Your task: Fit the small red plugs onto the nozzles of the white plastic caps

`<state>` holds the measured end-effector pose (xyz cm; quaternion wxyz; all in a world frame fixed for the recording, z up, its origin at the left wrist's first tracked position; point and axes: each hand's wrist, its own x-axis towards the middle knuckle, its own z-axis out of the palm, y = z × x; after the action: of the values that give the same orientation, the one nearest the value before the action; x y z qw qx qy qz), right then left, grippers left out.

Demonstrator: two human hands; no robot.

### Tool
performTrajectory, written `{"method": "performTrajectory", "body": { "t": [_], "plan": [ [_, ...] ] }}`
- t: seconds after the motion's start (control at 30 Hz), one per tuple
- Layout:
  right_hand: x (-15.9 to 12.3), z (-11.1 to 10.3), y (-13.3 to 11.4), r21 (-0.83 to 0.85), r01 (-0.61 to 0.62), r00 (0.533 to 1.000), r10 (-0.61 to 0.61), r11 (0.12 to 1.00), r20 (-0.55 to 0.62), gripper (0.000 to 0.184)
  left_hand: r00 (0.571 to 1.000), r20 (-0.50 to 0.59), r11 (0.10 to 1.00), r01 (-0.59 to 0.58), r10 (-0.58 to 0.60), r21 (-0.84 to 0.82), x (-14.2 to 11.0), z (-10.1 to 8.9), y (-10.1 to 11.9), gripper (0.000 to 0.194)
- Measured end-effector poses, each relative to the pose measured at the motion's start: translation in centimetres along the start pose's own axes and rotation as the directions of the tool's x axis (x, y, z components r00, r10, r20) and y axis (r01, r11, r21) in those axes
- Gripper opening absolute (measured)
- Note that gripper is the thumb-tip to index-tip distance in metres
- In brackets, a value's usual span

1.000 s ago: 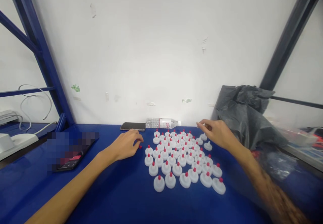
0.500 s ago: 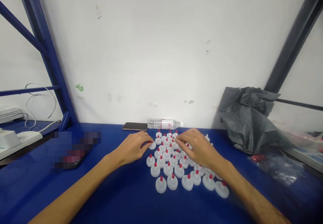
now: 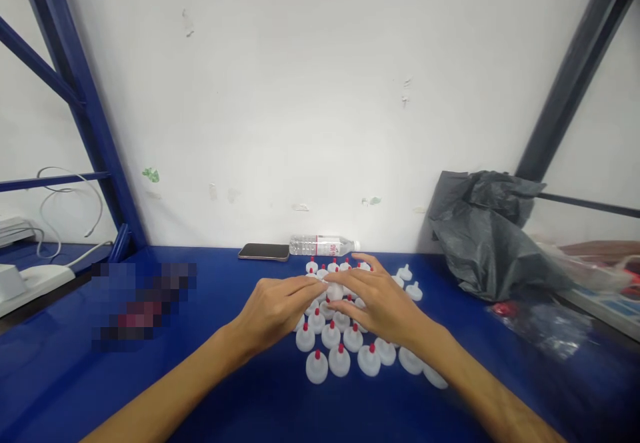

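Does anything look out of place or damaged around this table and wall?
Yes: at least two white caps beyond the right hand show no red tips like those on nearer ones, so they stand out. The wall also has scuffed spots and a green patch, so it looks marred there.

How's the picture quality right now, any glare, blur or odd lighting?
In the head view, the wall is brighter mid-frame, dimmer at upper right; clear plastic at right shows pale glints and looks smeared; the nearest white caps read clearer; a patch of blocky pixels masks something on the blue table at left.
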<state>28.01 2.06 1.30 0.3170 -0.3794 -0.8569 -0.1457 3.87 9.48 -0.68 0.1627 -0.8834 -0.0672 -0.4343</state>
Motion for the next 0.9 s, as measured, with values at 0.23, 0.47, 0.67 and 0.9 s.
{"method": "performTrajectory", "body": {
  "t": [0.23,0.47,0.67,0.9],
  "plan": [
    [-0.4,0.8,0.5,-0.015,0.043,0.998,-0.043,0.999,-0.04,0.028,0.976,0.212,0.988,0.022,-0.055,0.154,-0.5,0.7,0.1,0.023],
    [0.0,0.0,0.7,-0.016,0.063,0.998,-0.063,0.998,0.025,0.027,0.884,0.433,0.968,0.075,-0.176,0.241,0.4,0.4,0.7,0.028],
    [-2.0,-3.7,6.6,-0.302,-0.179,0.984,0.168,0.936,-0.065,0.026,0.792,0.402,0.888,0.414,-0.46,0.199,-0.3,-1.2,-3.1,0.029],
    [-4.5,-7.0,11.2,-0.213,-0.505,0.852,0.523,0.837,0.034,0.023,0.73,0.468,0.863,0.467,-0.499,0.192,-1.5,-1.9,-6.4,0.028]
  ]
}}
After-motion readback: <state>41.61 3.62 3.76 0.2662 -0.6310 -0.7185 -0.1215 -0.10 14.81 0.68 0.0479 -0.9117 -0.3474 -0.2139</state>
